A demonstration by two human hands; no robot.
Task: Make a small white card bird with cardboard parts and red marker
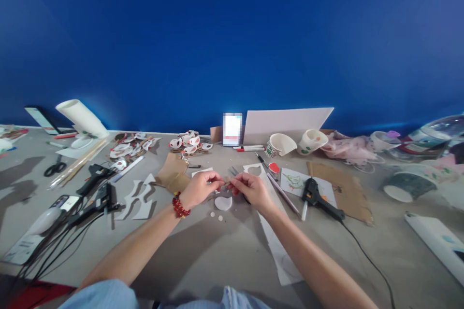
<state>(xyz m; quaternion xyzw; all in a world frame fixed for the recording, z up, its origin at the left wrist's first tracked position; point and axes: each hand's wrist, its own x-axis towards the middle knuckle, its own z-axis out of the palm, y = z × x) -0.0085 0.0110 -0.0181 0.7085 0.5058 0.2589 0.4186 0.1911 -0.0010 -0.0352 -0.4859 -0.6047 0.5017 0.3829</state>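
Note:
My left hand (202, 187), with a red bead bracelet (180, 205) on its wrist, pinches with thumb and forefinger over the grey table (203, 251). Close against it, my right hand (253, 190) is also closed in a pinch. Whatever lies between the fingertips is too small to name. Just below the hands rests a white rounded paper cutout (223, 203), with two small white discs (220, 218) beside it. Scissor blades (234, 171) stick out past my right fingers; the rest is mostly hidden by that hand. A cut white paper strip (281, 256) runs under my right forearm.
Black glue guns lie at left (96, 203) and right (319, 198), trailing cords. Behind are painted paper birds (190, 141), a phone-like screen (232, 129), paper cups (280, 145) and a white board (286, 123). Brown cardboard (344, 188) lies at right, a blue wall (232, 34) beyond.

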